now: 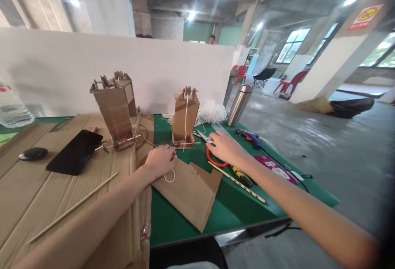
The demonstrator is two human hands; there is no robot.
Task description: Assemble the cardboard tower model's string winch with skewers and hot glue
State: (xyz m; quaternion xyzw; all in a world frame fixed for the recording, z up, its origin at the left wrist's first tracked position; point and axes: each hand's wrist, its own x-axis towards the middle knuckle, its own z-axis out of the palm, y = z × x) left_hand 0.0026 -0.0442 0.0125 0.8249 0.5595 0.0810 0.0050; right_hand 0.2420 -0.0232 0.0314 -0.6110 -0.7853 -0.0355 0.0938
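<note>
My left hand (161, 160) is closed at the edge of a flat cardboard piece (197, 186), fingers curled down. White string (169, 177) enters it from the left and loops out below; the fingertips are partly hidden. Just beyond stands a small cardboard tower (184, 119) with string down its front and a stick through its base. My right hand (222, 147) is closed over the scissors (217, 161), whose red handle loop shows beneath it and whose blades point away to the left. A larger cardboard tower (112, 114) with discs and sticks on top stands to the left.
Left are a black phone (75, 152), a dark mouse (33, 154) and a wooden stick (74, 207) on cardboard. A steel flask (240, 105), glue gun (251, 138), yellow-and-black tool (242, 175) and spotted pencil (240, 184) lie or stand right. A white panel (148, 67) closes the back.
</note>
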